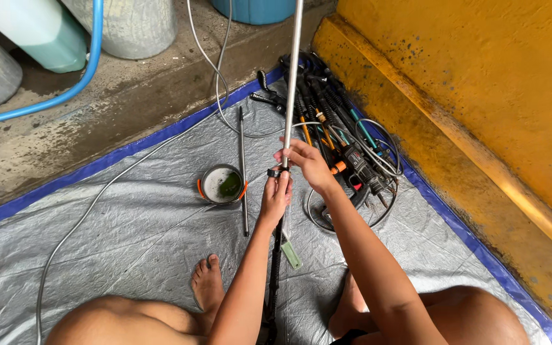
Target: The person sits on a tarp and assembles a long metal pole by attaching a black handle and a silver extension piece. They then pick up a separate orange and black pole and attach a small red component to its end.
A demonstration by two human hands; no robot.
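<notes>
The left hand (276, 197) is wrapped shut around the top of a black handle section (273, 275) that runs down between the person's knees toward six o'clock. Just above it, at about one o'clock from that fist, the right hand (306, 163) pinches a long silver metal tube (292, 70), fingers closed on it right where it meets a small dark collar (274, 172). The tube rises straight toward twelve o'clock and passes out of view at the top. Both hands are therefore clamped, one on each side of the joint, touching or nearly touching each other.

As for how far things stand: tube and handle line up end to end and the collar sits between them, so I judge the joint is being worked at this very spot. Whether it is fully seated or threaded I cannot tell; the fingers cover it.

Around them, a grey tarpaulin (129, 230) with a blue border covers the floor. At nine o'clock from the hands lies a small round tin (222, 184) with an orange rim and something green inside, and just beside it a thin dark rod (243, 172) lies loose. At two o'clock a pile of black spray handles and hoses (340, 134) rests against the yellow wall (480, 83). A thin grey hose (91, 207) curves off toward seven o'clock.
</notes>
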